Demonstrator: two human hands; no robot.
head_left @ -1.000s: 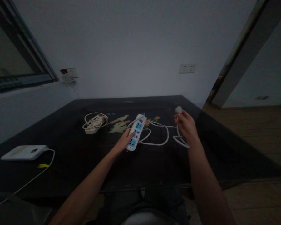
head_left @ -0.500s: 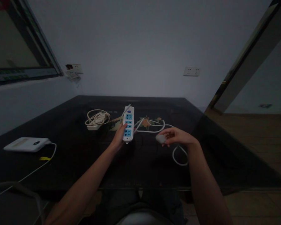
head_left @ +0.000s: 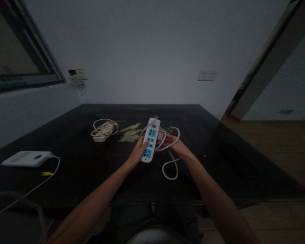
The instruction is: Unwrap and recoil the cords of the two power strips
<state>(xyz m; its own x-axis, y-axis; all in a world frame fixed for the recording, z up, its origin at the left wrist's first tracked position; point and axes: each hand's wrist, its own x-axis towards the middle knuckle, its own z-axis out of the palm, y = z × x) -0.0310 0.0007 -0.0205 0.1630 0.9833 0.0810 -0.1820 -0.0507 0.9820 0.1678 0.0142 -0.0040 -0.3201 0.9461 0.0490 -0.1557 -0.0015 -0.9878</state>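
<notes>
A white power strip (head_left: 151,139) with blue socket faces is tilted above the dark table, its top leaning right. My left hand (head_left: 138,149) grips its left side, thumb on the front. Close against the strip's right side, my right hand (head_left: 174,144) is closed on the white plug (head_left: 161,136), partly hidden by the cord and fingers. The strip's white cord (head_left: 176,134) loops around and over my right hand, and a lower loop hangs or lies below it; I cannot tell which.
Left of the strip, another white power strip (head_left: 99,138) lies with its cord (head_left: 105,128) bundled on it. A white power bank (head_left: 27,158) with a cable sits at the table's left, near a yellow scrap (head_left: 47,173). Wall sockets (head_left: 206,75) are behind the black table (head_left: 132,183).
My right hand has brought the plug leftward to beside the power strip, drawing the cord along. My left hand has shifted the strip right and tilted it.
</notes>
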